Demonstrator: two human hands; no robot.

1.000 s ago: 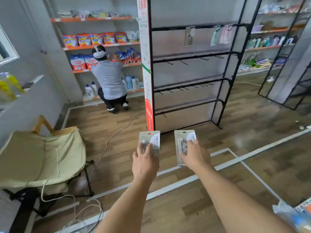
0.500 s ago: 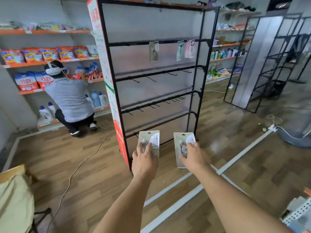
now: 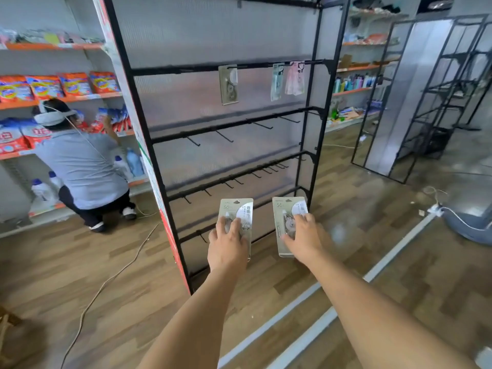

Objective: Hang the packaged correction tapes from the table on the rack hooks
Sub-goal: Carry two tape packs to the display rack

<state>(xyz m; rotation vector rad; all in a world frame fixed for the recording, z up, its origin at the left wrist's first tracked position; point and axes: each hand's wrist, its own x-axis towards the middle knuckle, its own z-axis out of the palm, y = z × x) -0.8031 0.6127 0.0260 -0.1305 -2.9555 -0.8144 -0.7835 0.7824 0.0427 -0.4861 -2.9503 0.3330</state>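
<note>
L hand [image 3: 226,246] & R hand [image 3: 306,241] each hold a tape pack, facing rack [image 3: 314,129].

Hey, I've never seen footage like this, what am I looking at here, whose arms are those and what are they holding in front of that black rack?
The camera sits on a person's head, looking forward and down, so the arms are the wearer's own. The left hand holds one packaged correction tape; the right hand holds another correction tape package. Ahead stands a black hook rack with three packages already hanging on its upper bar. Another person crouches at the shelves on the left.
</note>
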